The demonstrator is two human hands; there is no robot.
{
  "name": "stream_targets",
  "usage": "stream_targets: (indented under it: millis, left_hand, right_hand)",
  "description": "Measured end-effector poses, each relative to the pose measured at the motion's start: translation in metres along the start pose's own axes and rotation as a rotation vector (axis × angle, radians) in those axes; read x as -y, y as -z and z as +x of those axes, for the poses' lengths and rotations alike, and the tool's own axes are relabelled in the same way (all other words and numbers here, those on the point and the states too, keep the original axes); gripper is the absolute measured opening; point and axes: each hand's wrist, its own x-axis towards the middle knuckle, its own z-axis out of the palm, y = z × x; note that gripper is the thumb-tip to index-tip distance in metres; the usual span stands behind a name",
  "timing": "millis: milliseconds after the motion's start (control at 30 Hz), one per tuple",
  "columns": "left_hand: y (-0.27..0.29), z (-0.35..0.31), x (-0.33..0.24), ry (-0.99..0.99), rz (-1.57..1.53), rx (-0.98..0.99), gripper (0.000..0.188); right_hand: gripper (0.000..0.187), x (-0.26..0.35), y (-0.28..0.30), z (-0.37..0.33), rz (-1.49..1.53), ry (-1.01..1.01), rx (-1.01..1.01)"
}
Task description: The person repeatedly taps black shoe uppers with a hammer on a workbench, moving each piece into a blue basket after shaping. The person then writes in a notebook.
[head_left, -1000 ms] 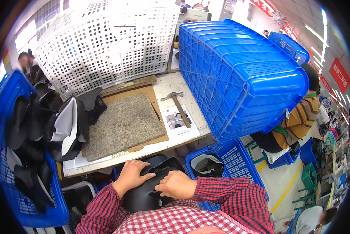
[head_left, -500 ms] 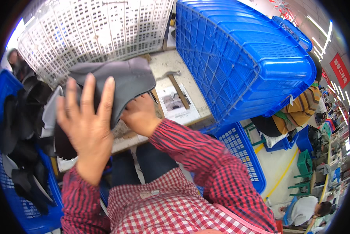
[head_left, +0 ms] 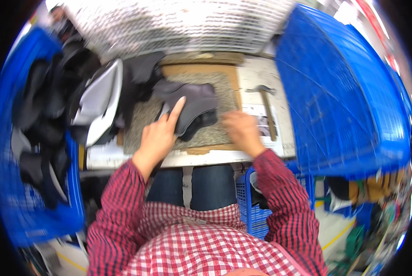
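A dark grey leather shoe upper [head_left: 194,99] lies on a rough, speckled grey mat on the workbench. My left hand [head_left: 159,138] is at its left edge, with the index finger stretched over the leather and the other fingers curled at the edge, gripping it. Just right of the upper, my right hand [head_left: 242,131] is over the mat's edge, apart from the leather. Its fingers are curled together and somewhat blurred, and whatever they may hold is hidden. More dark uppers [head_left: 144,69] and a pale-lined piece [head_left: 98,101] are heaped left of the mat.
A hammer [head_left: 266,110] lies on a printed sheet [head_left: 279,138] to the right. A large blue crate [head_left: 339,101] stands beyond it, a white perforated crate [head_left: 178,27] behind the bench. Another blue crate [head_left: 13,193] with dark uppers is at the left.
The upper has gone from being raised in front of me to lying on the mat. My left hand has come down onto it; my right hand has moved off to its right. My view has swung round.
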Motion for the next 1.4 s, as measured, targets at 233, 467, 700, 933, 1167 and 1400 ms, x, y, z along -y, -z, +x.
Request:
stream_targets:
  millis: [233,467,700,933,1167,1400]
  left_hand:
    - [0.004,0.011,0.012,0.061,-0.195,0.101,0.085]
    - [-0.001,0.007,0.012,0.119,-0.244,0.108,0.087]
    - [-0.012,0.006,0.026,0.106,-0.394,0.023,0.078]
    - [-0.015,0.006,0.034,0.041,-0.569,-0.025,0.068]
    - [-0.011,0.006,0.036,0.117,-0.702,0.136,0.069]
    - [-0.011,0.006,0.037,0.101,-0.75,0.151,0.07]
  right_hand:
    - [0.051,-0.124,0.034,-0.02,-0.499,-0.696,0.005]
    - [0.038,-0.162,0.038,-0.002,-0.553,-0.84,0.217]
    - [0.03,-0.048,0.105,-0.003,0.53,-0.699,-0.291]
    - [0.027,0.074,0.049,0.046,-0.043,-0.343,0.216]
    - [0.026,0.074,0.051,0.04,-0.02,-0.441,0.084]
    - [0.029,0.078,0.041,0.049,-0.134,-0.549,0.263]
